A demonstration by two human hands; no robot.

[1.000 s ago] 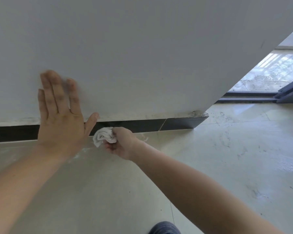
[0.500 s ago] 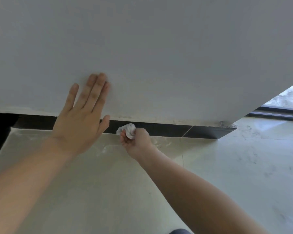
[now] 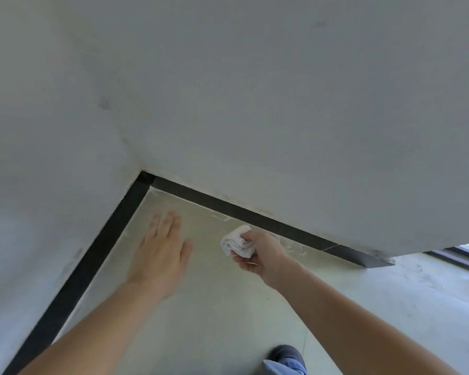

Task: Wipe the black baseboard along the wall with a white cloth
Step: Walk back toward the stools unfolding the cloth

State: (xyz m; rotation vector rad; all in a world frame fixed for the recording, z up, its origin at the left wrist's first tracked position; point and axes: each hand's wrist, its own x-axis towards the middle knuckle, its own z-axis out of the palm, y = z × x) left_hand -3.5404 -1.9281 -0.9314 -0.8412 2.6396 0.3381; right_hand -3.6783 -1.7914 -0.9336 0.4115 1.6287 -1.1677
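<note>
Only the head view to go on, so here's what I'd do with it.

Your right hand [image 3: 263, 253] has the white cloth [image 3: 237, 240] bunched up in curled fingers, wad sticking out toward the wall [image 3: 282, 117]. It looks like it's hanging over the floor [image 3: 228, 307], near the black baseboard [image 3: 255, 219] but not on it. Hard to say for sure from this angle. Your left hand [image 3: 160, 247] is flat and spread with nothing in it, over the floor near the corner [image 3: 146, 180]. It's blurry, so I can't tell if it's actually planted.

Tips for the stroke, just my take:
- Press the wad flat against the face of the strip, not only the top edge.
- Plant that free palm on the floor for balance so the wiping arm can run long and even.
- Work in one direction toward the corner, then turn onto the left stretch [image 3: 98, 253].
- There are dusty smears [image 3: 222, 216] on the floor right beside the strip. Keep the cloth off them or you'll drag grit back onto the black.
- Refold to a clean side once it greys up.
</note>
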